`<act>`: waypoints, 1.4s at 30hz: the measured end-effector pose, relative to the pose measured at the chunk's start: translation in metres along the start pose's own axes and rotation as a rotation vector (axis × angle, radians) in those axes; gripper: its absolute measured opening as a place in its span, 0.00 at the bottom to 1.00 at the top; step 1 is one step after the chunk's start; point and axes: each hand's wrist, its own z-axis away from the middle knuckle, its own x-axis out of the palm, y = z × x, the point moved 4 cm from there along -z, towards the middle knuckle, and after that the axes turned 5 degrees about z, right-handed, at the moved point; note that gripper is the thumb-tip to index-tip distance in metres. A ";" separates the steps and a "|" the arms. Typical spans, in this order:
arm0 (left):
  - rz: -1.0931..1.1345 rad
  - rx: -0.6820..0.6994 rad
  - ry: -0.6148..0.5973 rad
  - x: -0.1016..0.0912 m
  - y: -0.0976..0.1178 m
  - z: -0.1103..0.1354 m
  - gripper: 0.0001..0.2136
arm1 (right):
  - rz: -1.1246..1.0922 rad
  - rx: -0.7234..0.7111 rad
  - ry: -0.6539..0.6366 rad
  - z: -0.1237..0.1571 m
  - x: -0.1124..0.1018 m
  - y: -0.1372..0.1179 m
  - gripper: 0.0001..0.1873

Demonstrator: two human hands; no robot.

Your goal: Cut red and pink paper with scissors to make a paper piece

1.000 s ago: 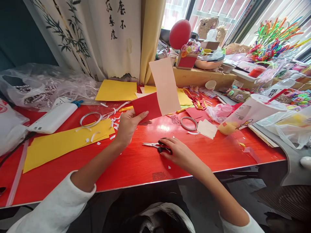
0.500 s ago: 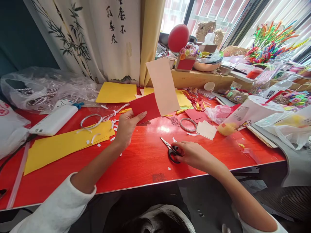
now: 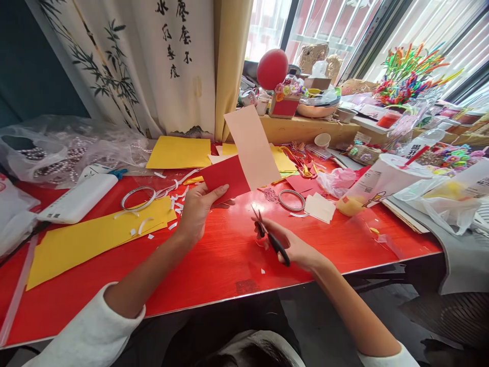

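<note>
My left hand (image 3: 196, 211) pinches a sheet of red paper (image 3: 228, 176) by its lower left part, thumb on top. A pale pink strip of paper (image 3: 252, 148) slants up from the red sheet's right end; how the two are joined I cannot make out. In my right hand (image 3: 288, 243) are black-handled scissors (image 3: 269, 235), their blades slightly parted and pointing up and away from me. The scissor tips are just below the papers, apart from them. White paper scraps (image 3: 176, 205) lie to the left of my left hand.
Yellow paper sheets (image 3: 103, 237) lie at the left and another yellow sheet (image 3: 179, 152) at the back. Two rolls of tape, one left (image 3: 138, 199) and one right (image 3: 292, 200), rest on the red table (image 3: 214, 275). A drink cup (image 3: 378, 183) leans at the right, near cream paper pieces (image 3: 320, 207).
My right hand has lifted the scissors off the table, turned them upward and parted the blades. My left hand still holds the papers in nearly the same place. The view has shifted slightly.
</note>
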 end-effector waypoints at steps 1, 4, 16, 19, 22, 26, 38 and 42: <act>0.002 -0.008 -0.005 0.001 -0.001 0.000 0.12 | 0.001 -0.002 -0.043 0.000 0.005 0.000 0.43; 0.004 -0.028 -0.035 0.003 -0.005 0.002 0.11 | -0.049 -0.046 -0.024 -0.004 0.013 -0.001 0.36; -0.029 -0.047 -0.077 0.008 -0.006 0.008 0.10 | 0.041 -0.097 0.081 -0.011 0.009 -0.001 0.30; -0.031 -0.046 -0.072 0.008 -0.007 0.007 0.10 | 0.057 -0.072 0.106 -0.008 0.004 0.002 0.31; -0.037 -0.053 -0.067 0.007 -0.009 0.007 0.10 | 0.139 -0.026 0.175 -0.005 0.001 -0.004 0.29; -0.052 -0.071 -0.075 0.009 -0.013 0.009 0.11 | 0.243 0.007 0.271 -0.006 -0.001 -0.016 0.30; -0.079 -0.058 -0.085 0.011 -0.019 0.013 0.09 | 0.156 0.020 0.295 -0.012 0.003 -0.013 0.29; -0.078 -0.042 -0.071 0.012 -0.018 0.013 0.09 | 0.141 -0.013 0.280 -0.012 0.003 -0.011 0.29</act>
